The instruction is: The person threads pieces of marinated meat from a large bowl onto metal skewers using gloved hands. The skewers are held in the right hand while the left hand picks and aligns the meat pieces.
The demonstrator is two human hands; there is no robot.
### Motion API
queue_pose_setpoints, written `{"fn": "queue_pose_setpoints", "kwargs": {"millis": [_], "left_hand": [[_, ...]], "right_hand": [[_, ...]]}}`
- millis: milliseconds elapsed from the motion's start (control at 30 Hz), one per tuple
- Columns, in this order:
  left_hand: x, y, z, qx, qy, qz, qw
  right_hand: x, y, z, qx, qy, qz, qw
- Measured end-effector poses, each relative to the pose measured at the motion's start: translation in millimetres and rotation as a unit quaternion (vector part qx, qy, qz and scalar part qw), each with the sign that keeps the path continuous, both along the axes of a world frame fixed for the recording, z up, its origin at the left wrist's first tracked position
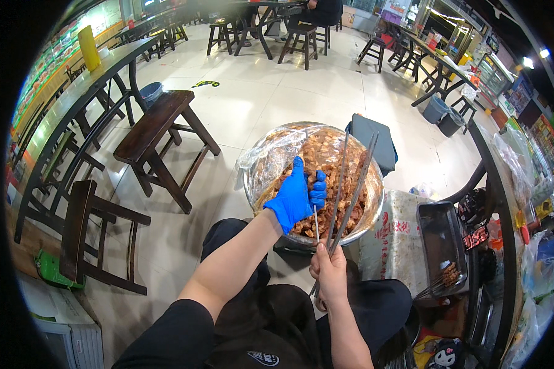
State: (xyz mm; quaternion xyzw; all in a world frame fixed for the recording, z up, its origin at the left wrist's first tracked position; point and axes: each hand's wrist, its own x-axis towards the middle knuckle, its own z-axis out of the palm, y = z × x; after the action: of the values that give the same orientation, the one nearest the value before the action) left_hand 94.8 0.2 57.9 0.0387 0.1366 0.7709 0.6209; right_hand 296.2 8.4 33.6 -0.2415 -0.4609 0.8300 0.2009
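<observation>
My left hand [293, 196], in a blue disposable glove, is closed around pieces of meat [311, 179] on a thin metal skewer [316, 226]. My bare right hand [330, 274] grips that skewer's lower part and several longer metal skewers [358, 184], which slant up over a large metal basin [381, 193]. Chunks of marinated raw meat [328, 150] fill the basin below my hands. Clear plastic film [274, 154] lines its side and is bunched over the left rim. The glove hides part of the meat it holds.
Right of the basin, a dark metal tray [436, 230] with skewered meat [450, 273] lies on a white box [388, 240]. A grey-blue lidded container [374, 143] stands behind. Wooden stools [157, 124] are at left; a seated person [325, 11] is far back.
</observation>
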Motion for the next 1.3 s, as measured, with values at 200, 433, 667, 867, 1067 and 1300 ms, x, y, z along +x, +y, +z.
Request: {"fn": "queue_pose_setpoints", "kwargs": {"millis": [200,433,667,867,1067,1300], "left_hand": [[-7.0,0.9,10.7,-0.049,-0.012,0.052,0.997],[-13.0,1.4,6.4,0.01,-0.002,0.087,0.996],[-2.0,6.0,29.3,-0.1,0.04,0.178,0.978],[-16.4,3.0,13.3,-0.057,0.2,0.244,0.947],[-5.9,8.2,15.8,-0.071,0.198,0.255,0.944],[-10.7,5.9,7.5,-0.052,0.197,0.238,0.95]], "right_hand": [[11.6,3.7,7.6,-0.135,0.021,0.094,0.986],[17.0,5.6,3.5,-0.199,0.017,0.141,0.97],[16.4,5.5,5.7,-0.175,0.021,0.121,0.977],[14.5,2.0,2.7,-0.143,0.014,0.124,0.982],[12.9,0.1,2.4,-0.109,0.01,0.1,0.989],[11.3,1.2,10.7,-0.146,0.019,0.105,0.984]]}}
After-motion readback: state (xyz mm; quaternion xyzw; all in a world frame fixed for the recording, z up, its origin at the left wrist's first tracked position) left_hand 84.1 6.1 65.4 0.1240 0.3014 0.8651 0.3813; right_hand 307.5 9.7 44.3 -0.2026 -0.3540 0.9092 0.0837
